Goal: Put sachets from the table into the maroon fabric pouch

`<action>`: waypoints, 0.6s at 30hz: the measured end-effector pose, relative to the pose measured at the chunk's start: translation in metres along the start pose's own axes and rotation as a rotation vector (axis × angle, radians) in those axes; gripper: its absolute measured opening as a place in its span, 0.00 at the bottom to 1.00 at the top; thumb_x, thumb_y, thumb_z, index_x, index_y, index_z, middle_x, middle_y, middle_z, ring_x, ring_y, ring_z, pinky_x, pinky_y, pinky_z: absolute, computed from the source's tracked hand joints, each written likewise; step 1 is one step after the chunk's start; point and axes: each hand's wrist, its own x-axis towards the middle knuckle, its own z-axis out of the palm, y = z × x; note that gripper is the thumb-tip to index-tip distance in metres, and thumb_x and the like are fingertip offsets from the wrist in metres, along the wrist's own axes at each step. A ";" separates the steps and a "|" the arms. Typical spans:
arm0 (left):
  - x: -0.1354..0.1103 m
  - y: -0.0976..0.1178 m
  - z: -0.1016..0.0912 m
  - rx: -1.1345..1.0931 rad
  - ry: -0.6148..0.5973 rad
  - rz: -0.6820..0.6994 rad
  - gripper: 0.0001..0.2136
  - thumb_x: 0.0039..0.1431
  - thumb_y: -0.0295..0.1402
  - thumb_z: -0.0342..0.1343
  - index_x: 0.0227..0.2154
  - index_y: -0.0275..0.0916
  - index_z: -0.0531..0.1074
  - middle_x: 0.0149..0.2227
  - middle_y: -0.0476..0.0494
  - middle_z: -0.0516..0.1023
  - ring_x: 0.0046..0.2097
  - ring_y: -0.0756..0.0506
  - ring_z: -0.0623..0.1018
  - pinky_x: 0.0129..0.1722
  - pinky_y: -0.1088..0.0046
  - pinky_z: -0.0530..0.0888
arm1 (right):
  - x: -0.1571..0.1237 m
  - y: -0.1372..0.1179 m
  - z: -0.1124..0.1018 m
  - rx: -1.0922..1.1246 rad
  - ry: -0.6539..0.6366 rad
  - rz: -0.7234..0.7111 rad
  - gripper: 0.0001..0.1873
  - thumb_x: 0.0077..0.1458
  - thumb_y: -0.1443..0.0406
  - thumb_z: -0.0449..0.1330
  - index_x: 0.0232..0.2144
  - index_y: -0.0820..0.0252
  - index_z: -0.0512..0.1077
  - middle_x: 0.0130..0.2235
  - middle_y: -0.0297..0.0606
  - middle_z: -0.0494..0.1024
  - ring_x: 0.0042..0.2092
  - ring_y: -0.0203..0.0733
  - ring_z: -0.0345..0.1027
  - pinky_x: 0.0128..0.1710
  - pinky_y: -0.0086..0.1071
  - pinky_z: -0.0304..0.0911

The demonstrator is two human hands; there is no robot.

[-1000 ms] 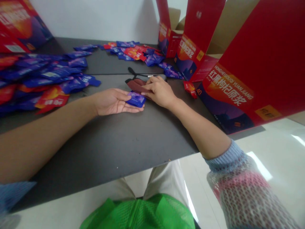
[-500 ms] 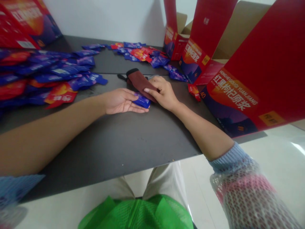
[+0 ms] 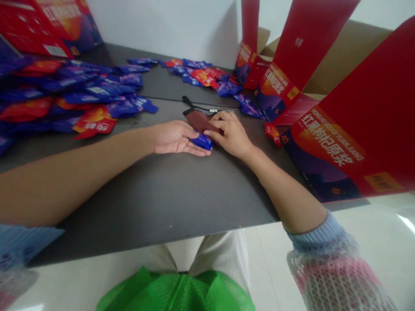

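My left hand (image 3: 177, 138) lies palm up just above the grey table, its thumb pressing on a blue sachet (image 3: 202, 141) that rests across the fingers. Pinched in my right hand (image 3: 231, 134) is a brown cloth (image 3: 199, 121) with a black edge and a black loop (image 3: 191, 103). The cloth touches or lies right over the sachet; how the two meet is hidden by my right fingers. Both hands are close together, almost touching.
A heap of blue and red sachets (image 3: 94, 93) covers the table's left side. More sachets (image 3: 204, 77) lie at the back. Tall red boxes with raised flaps (image 3: 327, 147) stand along the right, and another red box (image 3: 69, 26) is at the back left.
The cloth has tilted lower and turned, so its black loop now shows stretched out behind it. My right hand still grips it, and the sachet stays in my left hand. The view has shifted slightly.
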 end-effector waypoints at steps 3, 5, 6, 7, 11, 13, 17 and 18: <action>0.000 0.001 0.000 0.007 0.008 0.003 0.11 0.69 0.20 0.46 0.49 0.20 0.67 0.38 0.27 0.83 0.43 0.37 0.85 0.60 0.45 0.69 | -0.001 -0.001 -0.001 -0.074 -0.004 0.103 0.24 0.67 0.49 0.53 0.52 0.54 0.79 0.48 0.46 0.76 0.50 0.53 0.64 0.50 0.46 0.61; -0.001 0.001 0.001 0.015 0.020 0.003 0.11 0.68 0.20 0.46 0.49 0.20 0.67 0.39 0.27 0.83 0.43 0.37 0.85 0.60 0.45 0.70 | 0.000 -0.006 -0.001 -0.121 -0.002 0.175 0.22 0.66 0.51 0.54 0.52 0.53 0.79 0.49 0.46 0.76 0.51 0.55 0.63 0.49 0.47 0.62; -0.001 0.001 0.001 0.019 0.027 0.000 0.11 0.68 0.20 0.46 0.50 0.21 0.67 0.39 0.27 0.83 0.43 0.37 0.85 0.60 0.46 0.70 | 0.000 -0.010 -0.002 -0.143 0.000 0.211 0.21 0.66 0.52 0.54 0.52 0.53 0.79 0.49 0.46 0.76 0.51 0.55 0.63 0.48 0.47 0.62; -0.002 0.002 0.002 0.023 0.034 -0.003 0.11 0.68 0.20 0.46 0.50 0.21 0.67 0.39 0.27 0.83 0.43 0.36 0.85 0.60 0.46 0.70 | 0.000 -0.013 -0.002 -0.164 0.000 0.246 0.20 0.66 0.53 0.55 0.51 0.52 0.79 0.50 0.46 0.76 0.52 0.56 0.63 0.48 0.48 0.63; -0.003 0.001 0.001 0.014 0.034 0.001 0.13 0.67 0.20 0.48 0.52 0.22 0.67 0.41 0.26 0.83 0.43 0.36 0.85 0.60 0.45 0.70 | 0.001 -0.017 -0.003 -0.212 -0.005 0.349 0.17 0.65 0.54 0.57 0.48 0.51 0.80 0.50 0.46 0.77 0.53 0.57 0.63 0.48 0.49 0.63; -0.003 0.000 -0.001 0.009 0.039 0.001 0.13 0.66 0.20 0.49 0.51 0.23 0.68 0.41 0.27 0.84 0.44 0.36 0.85 0.59 0.46 0.71 | 0.001 -0.011 -0.004 -0.188 0.011 0.375 0.16 0.65 0.54 0.57 0.46 0.51 0.81 0.49 0.45 0.78 0.52 0.56 0.65 0.48 0.47 0.63; -0.003 -0.001 -0.003 0.016 0.069 0.005 0.13 0.64 0.18 0.49 0.49 0.23 0.71 0.42 0.27 0.84 0.44 0.36 0.85 0.58 0.47 0.73 | 0.001 0.004 -0.005 -0.038 0.119 0.298 0.21 0.68 0.52 0.52 0.47 0.54 0.80 0.44 0.42 0.79 0.48 0.49 0.69 0.50 0.42 0.63; -0.003 -0.001 -0.003 0.018 0.070 0.005 0.12 0.64 0.18 0.49 0.48 0.23 0.71 0.42 0.27 0.84 0.44 0.36 0.85 0.58 0.47 0.73 | 0.002 0.004 -0.005 0.009 0.132 0.240 0.22 0.69 0.51 0.51 0.47 0.55 0.79 0.43 0.41 0.79 0.48 0.48 0.69 0.50 0.42 0.63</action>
